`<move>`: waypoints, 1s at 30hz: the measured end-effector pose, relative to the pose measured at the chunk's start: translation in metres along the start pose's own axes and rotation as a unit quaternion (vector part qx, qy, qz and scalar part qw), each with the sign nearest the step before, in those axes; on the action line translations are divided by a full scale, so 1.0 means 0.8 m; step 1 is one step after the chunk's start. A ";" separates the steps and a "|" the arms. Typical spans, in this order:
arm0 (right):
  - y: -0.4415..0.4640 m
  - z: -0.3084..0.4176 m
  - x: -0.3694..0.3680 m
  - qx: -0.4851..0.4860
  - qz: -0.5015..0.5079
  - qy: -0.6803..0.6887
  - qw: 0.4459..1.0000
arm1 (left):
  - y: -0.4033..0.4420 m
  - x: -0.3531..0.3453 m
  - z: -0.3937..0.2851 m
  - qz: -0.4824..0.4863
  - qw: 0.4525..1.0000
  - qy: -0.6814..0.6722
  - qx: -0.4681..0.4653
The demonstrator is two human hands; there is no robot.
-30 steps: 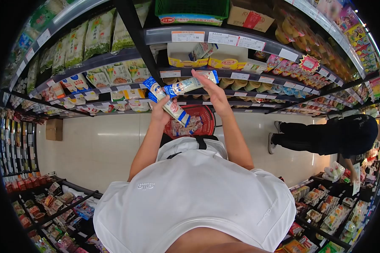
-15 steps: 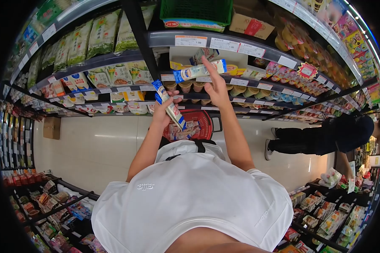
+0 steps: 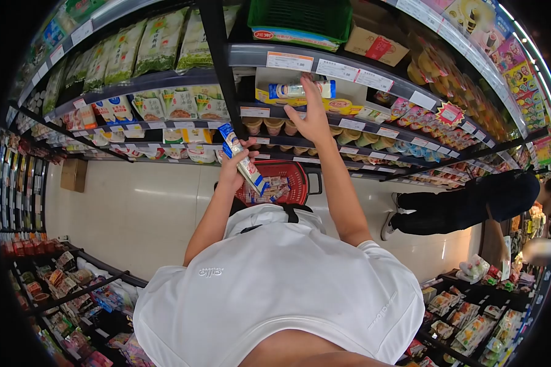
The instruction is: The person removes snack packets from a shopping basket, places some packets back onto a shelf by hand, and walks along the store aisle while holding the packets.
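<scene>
My left hand (image 3: 231, 170) is closed around long blue-and-white snack packets (image 3: 246, 162), at least two stacked together, above the basket. Up at the shelf, my right hand (image 3: 314, 119) has its fingers stretched out and its thumb held apart. Its fingers lie across a similar blue-and-white packet (image 3: 284, 90), which sits level at the yellow-edged display box (image 3: 264, 96). Whether the fingertips still press on that packet is hard to see. Below my hands stands a red basket (image 3: 296, 177) with several small packets in it.
Shelves hold bagged goods (image 3: 159, 43), a green crate (image 3: 300, 18), a cardboard carton (image 3: 376, 44) and cups (image 3: 273, 126). A person in dark clothes (image 3: 471, 199) stands on the right. A brown box (image 3: 73, 175) rests on the floor at left.
My right hand has carried its packet up and forward to the display box, and the packet has turned from tilted to level. My left hand keeps its packets in nearly the same place.
</scene>
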State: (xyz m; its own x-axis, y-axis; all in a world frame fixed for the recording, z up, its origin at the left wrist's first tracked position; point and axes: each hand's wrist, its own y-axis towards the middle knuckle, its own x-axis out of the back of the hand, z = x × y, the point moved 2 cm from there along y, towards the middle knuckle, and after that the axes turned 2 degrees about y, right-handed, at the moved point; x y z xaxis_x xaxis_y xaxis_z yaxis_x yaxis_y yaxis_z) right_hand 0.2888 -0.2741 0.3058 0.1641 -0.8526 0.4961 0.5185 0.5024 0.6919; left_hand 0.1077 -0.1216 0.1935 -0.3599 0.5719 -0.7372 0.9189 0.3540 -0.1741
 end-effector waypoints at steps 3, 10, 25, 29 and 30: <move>0.008 -0.005 -0.007 -0.002 0.023 -0.032 0.999 | 0.000 0.005 -0.001 0.003 1.000 -0.003 0.000; 0.028 -0.010 -0.013 -0.036 0.065 -0.059 0.995 | -0.002 0.009 -0.003 0.012 1.000 -0.006 0.001; 0.083 -0.043 -0.049 -0.127 0.344 -0.134 0.920 | -0.001 0.014 -0.001 0.030 0.999 -0.016 0.028; 0.085 -0.049 -0.055 -0.090 0.329 -0.191 0.920 | -0.001 0.019 -0.001 0.019 1.000 -0.011 0.021; 0.086 -0.048 -0.055 -0.089 0.331 -0.191 0.920 | -0.001 0.021 0.000 0.018 1.000 -0.014 0.021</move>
State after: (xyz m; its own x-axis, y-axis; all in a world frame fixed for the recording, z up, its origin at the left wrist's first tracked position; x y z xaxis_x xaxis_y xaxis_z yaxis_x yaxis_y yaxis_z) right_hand 0.3495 -0.2075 0.3108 0.2026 -0.2389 0.9497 0.5459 0.8327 0.0930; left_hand 0.1008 -0.1121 0.1816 -0.3227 0.5621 -0.7615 0.9371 0.3028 -0.1736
